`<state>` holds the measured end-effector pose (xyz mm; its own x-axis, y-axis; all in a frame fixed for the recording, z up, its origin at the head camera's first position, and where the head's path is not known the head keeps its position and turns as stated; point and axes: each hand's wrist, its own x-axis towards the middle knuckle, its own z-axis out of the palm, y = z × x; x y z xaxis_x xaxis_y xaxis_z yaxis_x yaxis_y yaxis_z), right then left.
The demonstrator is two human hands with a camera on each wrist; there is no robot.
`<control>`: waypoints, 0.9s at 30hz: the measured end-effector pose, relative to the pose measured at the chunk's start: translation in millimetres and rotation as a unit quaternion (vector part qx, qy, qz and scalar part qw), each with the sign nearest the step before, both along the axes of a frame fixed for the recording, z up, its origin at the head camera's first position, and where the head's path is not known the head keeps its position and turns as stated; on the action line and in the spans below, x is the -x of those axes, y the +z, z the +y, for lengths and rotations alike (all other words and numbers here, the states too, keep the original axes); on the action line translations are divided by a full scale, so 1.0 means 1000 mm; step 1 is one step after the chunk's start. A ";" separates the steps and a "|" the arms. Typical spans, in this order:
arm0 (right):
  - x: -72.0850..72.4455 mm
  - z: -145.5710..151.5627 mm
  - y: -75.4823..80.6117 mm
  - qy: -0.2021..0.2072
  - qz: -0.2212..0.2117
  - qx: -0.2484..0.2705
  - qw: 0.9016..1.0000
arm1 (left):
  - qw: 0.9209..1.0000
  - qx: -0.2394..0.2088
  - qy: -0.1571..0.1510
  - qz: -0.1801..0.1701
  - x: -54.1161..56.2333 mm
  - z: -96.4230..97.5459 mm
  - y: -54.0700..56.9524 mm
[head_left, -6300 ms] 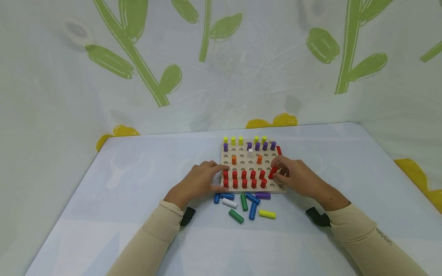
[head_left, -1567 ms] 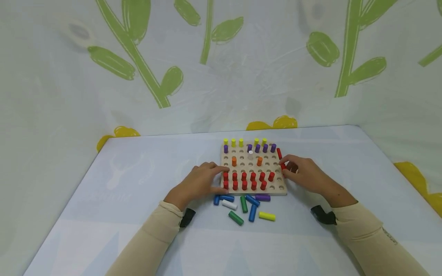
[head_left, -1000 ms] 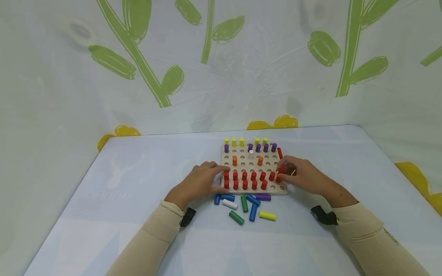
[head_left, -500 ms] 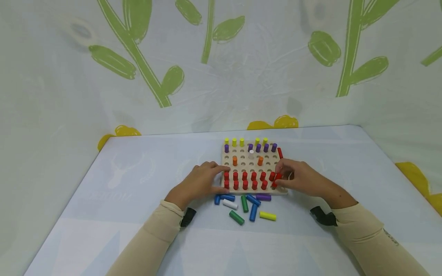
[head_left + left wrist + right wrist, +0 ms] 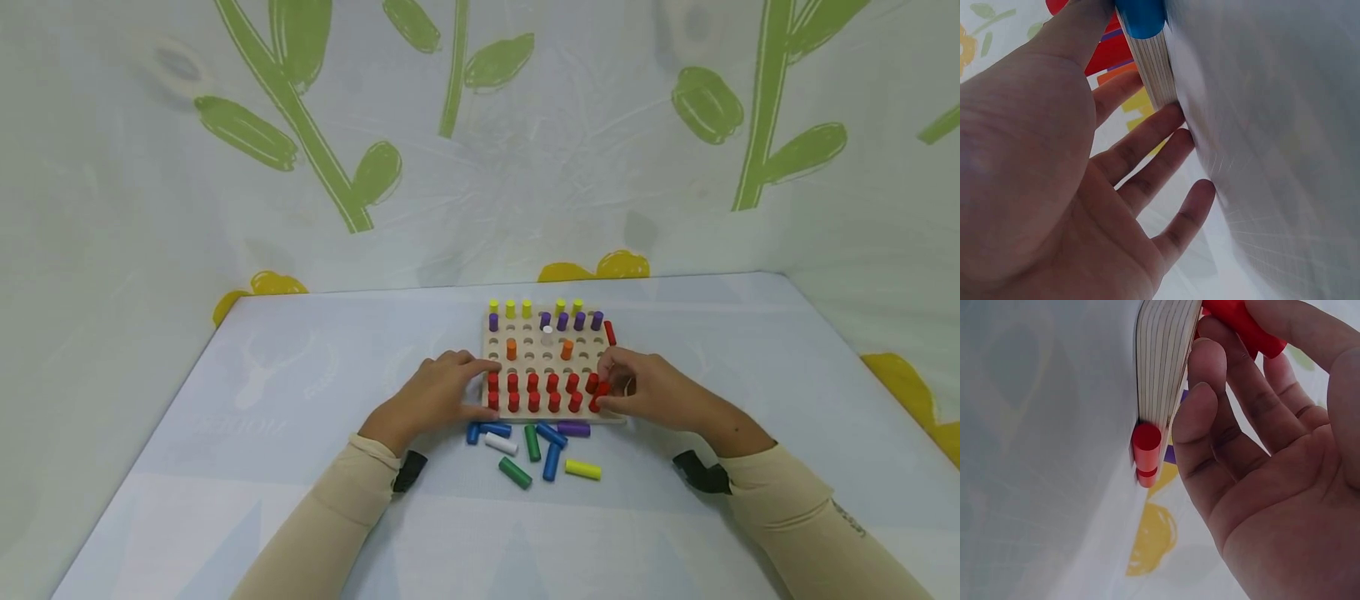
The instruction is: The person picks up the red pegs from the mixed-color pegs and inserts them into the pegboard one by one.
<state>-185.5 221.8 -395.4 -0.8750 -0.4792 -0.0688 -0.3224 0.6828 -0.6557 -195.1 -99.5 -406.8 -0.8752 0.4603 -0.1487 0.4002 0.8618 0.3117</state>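
Note:
A wooden pegboard [image 5: 540, 365] bears upright coloured pegs, with two near rows of red pegs [image 5: 533, 402]. My left hand [image 5: 435, 390] rests against its left side, fingers spread and nearly straight; the thumb touches near the front corner. In the left wrist view, fingertips [image 5: 1172, 112] meet the board's layered edge [image 5: 1157, 72]. My right hand [image 5: 654, 390] pinches a tilted red peg [image 5: 599, 397] between thumb and fingers, low over the front row's right part. Its lower end is hard to make out. The right wrist view shows this held peg [image 5: 1254, 328] above the board's edge.
In front of the board lie loose pegs: several blue pegs [image 5: 551, 461], green pegs [image 5: 515, 473], a white peg [image 5: 501, 443], a yellow peg [image 5: 582, 470] and a purple peg [image 5: 573, 429]. Red pegs [image 5: 1147, 447] lie along the board's right side. A wall [image 5: 585, 167] stands behind.
One more red peg now stands in the second row. My right hand took another red peg from beside the board and brought it left and nearer, to the front row. The left hand stays put.

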 end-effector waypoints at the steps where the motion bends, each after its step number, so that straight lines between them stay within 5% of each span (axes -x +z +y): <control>1: 0.000 0.000 0.000 0.001 0.001 0.000 1.000 | 1.000 0.000 0.001 -0.001 0.000 0.000 0.000; 27: -0.002 -0.002 0.001 0.023 -0.001 0.002 1.000 | 1.000 0.003 0.002 -0.001 0.001 0.000 0.000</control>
